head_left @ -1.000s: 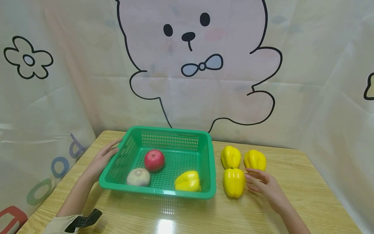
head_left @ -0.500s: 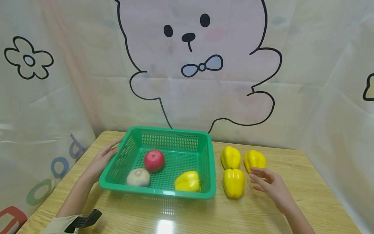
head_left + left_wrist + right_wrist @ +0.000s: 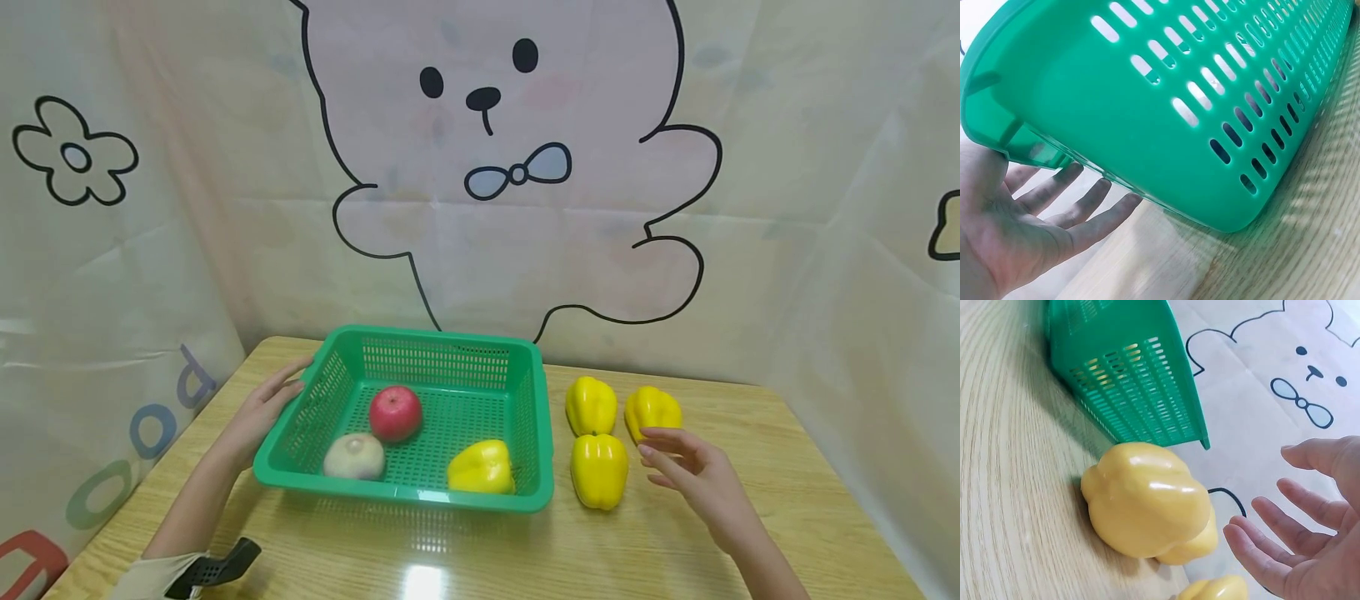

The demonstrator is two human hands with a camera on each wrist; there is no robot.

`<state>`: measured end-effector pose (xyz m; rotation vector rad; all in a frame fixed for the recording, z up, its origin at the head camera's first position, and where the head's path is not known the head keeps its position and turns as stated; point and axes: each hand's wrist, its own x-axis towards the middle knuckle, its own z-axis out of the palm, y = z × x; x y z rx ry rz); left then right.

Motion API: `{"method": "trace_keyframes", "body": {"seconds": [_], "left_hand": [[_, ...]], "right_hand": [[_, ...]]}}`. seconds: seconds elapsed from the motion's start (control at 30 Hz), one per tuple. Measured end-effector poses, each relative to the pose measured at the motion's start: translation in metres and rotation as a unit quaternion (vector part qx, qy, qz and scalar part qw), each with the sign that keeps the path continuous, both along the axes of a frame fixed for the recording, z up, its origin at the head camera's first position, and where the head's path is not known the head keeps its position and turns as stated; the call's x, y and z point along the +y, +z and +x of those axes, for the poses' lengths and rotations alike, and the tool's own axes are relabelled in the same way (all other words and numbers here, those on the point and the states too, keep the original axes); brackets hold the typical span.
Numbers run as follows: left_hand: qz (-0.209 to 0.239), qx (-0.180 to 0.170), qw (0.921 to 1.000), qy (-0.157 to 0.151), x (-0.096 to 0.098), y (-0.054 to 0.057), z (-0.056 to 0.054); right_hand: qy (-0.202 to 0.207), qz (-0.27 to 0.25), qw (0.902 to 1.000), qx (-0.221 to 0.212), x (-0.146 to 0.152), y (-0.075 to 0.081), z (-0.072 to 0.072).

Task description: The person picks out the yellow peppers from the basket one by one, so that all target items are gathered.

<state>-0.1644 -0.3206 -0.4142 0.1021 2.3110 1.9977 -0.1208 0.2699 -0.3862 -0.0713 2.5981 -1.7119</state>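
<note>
A green plastic basket (image 3: 405,493) stands on the table, its left side touched by my left hand (image 3: 264,414). In the left wrist view, the fingers of that hand (image 3: 1041,225) lie extended against the basket's outer wall. Inside the basket are a red apple (image 3: 395,413), a whitish round vegetable (image 3: 355,457) and a yellow bell pepper (image 3: 482,467). To the right, three more yellow peppers stand close together: the near one (image 3: 599,472), the back left one (image 3: 592,406) and the back right one (image 3: 653,411). My right hand (image 3: 701,479) hovers beside them, fingers spread and holding nothing.
The wooden table (image 3: 757,467) extends right of the peppers and in front of the basket. A printed cloth (image 3: 787,275) with a bear drawing hangs behind it and along both sides. A black strap piece (image 3: 213,570) sits at my left wrist.
My right hand has drawn slightly right, away from the near pepper, leaving a gap. The left hand, the basket and the peppers stay where they were.
</note>
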Motion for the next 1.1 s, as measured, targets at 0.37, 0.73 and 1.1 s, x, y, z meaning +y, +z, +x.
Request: {"method": "trace_keyframes", "body": {"seconds": [0.37,0.73,1.1], "left_hand": [[0.001,-0.003,1.0000,-0.002,0.000,0.001,0.002],[0.002,-0.002,1.0000,0.001,-0.001,0.000,0.002],[-0.010,-0.007,0.9999,0.002,0.001,0.001,0.001]], "right_hand": [[-0.008,-0.012,0.9995,0.029,-0.012,0.012,0.008],[0.021,-0.040,0.9967,0.067,-0.022,0.011,0.007],[0.038,-0.016,0.9962,0.076,-0.042,0.018,0.001]]}}
